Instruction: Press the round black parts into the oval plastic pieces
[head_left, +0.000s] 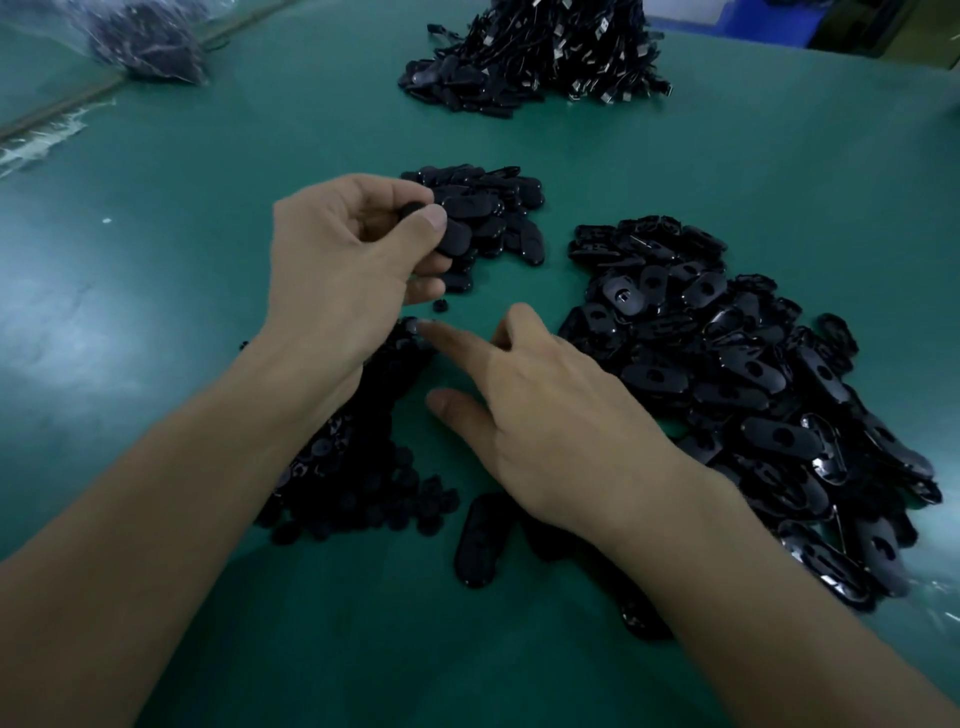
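My left hand (343, 260) hovers over the green table, its curled fingers and thumb holding a black oval plastic piece (452, 236). Just beyond it lies a small heap of oval pieces (493, 208). My right hand (540, 410) is spread with straight fingers, the index fingertip touching a round black part (413, 325) at the top of a pile of round black parts (358, 478). A big heap of glossy oval pieces (753, 395) with holes lies to the right. One single oval piece (480, 540) lies flat below my right hand.
A tall pile of black cables with metal plugs (545, 52) stands at the back centre. A clear plastic bag of dark parts (145, 41) lies at the back left. Blue bins (727, 15) sit beyond the table's far right edge. The green table top (156, 260) shows bare on the left.
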